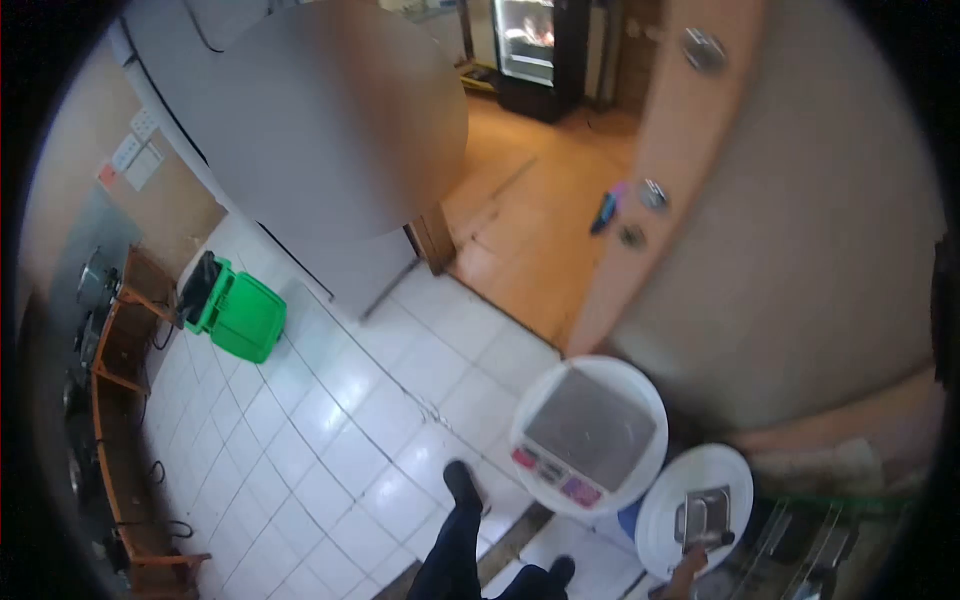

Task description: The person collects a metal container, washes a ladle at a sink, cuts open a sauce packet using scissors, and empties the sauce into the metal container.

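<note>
Right hand (686, 574): one, showing at the lower edge, its fingertips lying at the near end of a metal container; whether the fingers are spreading, pressing together or pinching the dark piece there, one cannot tell. Metal container (709, 510): one, shiny, roughly rectangular, sitting on a round white lid (660, 505). Digital scale (590, 430): one, grey flat platform, control strip with red and purple patches, resting on a larger white round top (630, 378), just left of the container. Rack (800, 540): metal, standing at the lower right, its contents blurring. Green bin (250, 315): one, standing on white floor tiles (330, 415), a black liner (202, 285) hanging over its side. Shelving (112, 460): orange-framed, running along the left wall, holding a metal pot (97, 278) near its far end. Glass-fronted cabinet (525, 40): one, lit, standing in the room beyond, on orange flooring (530, 200).
</note>
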A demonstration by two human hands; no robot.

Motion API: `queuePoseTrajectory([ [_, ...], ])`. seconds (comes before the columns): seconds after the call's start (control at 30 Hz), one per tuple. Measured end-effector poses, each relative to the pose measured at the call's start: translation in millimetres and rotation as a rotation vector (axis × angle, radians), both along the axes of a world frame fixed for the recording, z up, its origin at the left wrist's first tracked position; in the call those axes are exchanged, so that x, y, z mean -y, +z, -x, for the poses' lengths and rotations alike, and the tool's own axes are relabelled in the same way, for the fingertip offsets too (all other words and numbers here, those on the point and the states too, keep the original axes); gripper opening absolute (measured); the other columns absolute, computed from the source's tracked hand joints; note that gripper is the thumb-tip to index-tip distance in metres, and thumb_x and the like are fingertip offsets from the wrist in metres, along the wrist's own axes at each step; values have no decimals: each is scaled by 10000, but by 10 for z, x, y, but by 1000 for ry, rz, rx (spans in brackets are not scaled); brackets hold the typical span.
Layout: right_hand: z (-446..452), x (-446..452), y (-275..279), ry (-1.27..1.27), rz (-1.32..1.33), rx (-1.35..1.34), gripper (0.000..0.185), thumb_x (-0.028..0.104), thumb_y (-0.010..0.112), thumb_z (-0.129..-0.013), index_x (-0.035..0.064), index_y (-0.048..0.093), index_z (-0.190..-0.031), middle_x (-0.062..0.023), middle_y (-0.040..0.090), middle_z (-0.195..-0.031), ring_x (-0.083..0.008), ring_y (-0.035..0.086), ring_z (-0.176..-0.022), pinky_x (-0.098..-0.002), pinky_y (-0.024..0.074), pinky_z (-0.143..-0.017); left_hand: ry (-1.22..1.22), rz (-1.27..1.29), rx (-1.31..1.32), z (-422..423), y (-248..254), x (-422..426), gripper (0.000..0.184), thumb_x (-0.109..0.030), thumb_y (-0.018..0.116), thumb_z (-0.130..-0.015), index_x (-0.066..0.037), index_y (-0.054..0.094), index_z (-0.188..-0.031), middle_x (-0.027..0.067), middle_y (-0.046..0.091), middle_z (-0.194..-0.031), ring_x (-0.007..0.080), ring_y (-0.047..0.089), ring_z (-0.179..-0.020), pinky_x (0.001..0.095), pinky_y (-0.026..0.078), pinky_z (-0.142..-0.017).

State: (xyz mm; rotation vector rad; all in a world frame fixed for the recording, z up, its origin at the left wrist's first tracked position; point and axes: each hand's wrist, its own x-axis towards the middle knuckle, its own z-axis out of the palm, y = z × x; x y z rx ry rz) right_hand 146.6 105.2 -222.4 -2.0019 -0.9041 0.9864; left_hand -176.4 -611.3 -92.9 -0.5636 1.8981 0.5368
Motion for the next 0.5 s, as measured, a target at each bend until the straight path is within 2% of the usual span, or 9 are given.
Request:
queuePoseTrajectory([
  [0.07, 456, 65, 337, 11, -25, -341, 137, 157, 616, -735, 26, 604, -773, -80, 588, -662, -219, 574, -527, -345, 469, -458, -116, 63, -36, 508, -66, 41, 350, -250, 478, -852, 2, 553, -1083, 213, 613, -966, 377, 584, -897, 467, 460, -799],
  [0.13, 1144, 164, 856, 172, 25, -200, 100, 49, 650, -645, 6, 559, -645, -98, 555, -585, -211, 537, -444, -321, 427, -381, -346, 121, -136, 1256, -263, -44, 353, -265, 479, -848, 2, 569, -1061, 218, 622, -941, 391, 587, -886, 477, 457, -802],
  [0.2, 2690, 440, 1645, 220, -126, -349, 230, -39, 630, -592, -19, 532, -799, -93, 579, -669, -177, 558, -514, -257, 430, -431, -599, 79, -422, 2347, -386, -444, 358, -281, 480, -845, 1, 586, -1038, 222, 631, -916, 405, 591, -875, 488, 455, -805],
  [0.23, 3370, 483, 2133, 345, 52, -531, 218, -36, 650, -594, -5, 518, -766, -86, 571, -673, -168, 535, -488, -262, 403, -412, -646, -38, -614, 3023, -467, -798, 347, -293, 482, -846, -11, 628, -986, 244, 616, -951, 406, 559, -951, 473, 441, -845],
  [0.27, 3982, 510, 2516, 456, 162, -391, 300, 0, 698, -584, -56, 550, -838, -98, 590, -681, -181, 573, -590, -294, 466, -560, -597, -171, -685, 3757, -410, -1261, 328, -308, 461, -878, -22, 613, -931, 230, 610, -966, 392, 586, -903, 452, 477, -797],
  [0.3, 4284, 400, 2202, 582, 182, -307, 296, 0, 708, -587, -45, 546, -829, -116, 603, -715, -194, 584, -627, -311, 471, -586, -590, -428, -823, 4443, -359, -1696, 323, -314, 498, -884, -34, 609, -1000, 186, 635, -937, 297, 607, -931, 390, 486, -805],
  [0.37, 5354, 387, 2260, 672, 353, -136, 295, 57, 738, -619, -60, 571, -832, -135, 606, -766, -219, 583, -679, -337, 470, -619, -176, -691, -496, 5630, -47, -2812, 370, -346, 500, -902, -48, 580, -1105, 138, 630, -990, 217, 604, -916, 325, 475, -818],
  [0.43, 6421, 389, 2556, 926, 179, -241, 202, 23, 729, -597, 41, 588, -741, -9, 546, -605, -134, 526, -539, -285, 424, -500, -161, -921, -358, 6523, 741, -3852, 448, -417, 464, -916, -74, 515, -1199, 95, 571, -1106, 199, 565, -983, 337, 448, -883],
  [0.5, 7346, 180, 2500, 939, 254, -366, 183, 38, 738, -605, 38, 588, -709, -1, 556, -616, -119, 511, -545, -278, 426, -522, -151, -992, -261, 7150, 1406, -4613, 493, -448, 458, -910, -73, 477, -1229, 101, 542, -1146, 201, 531, -1047, 354, 433, -908],
])
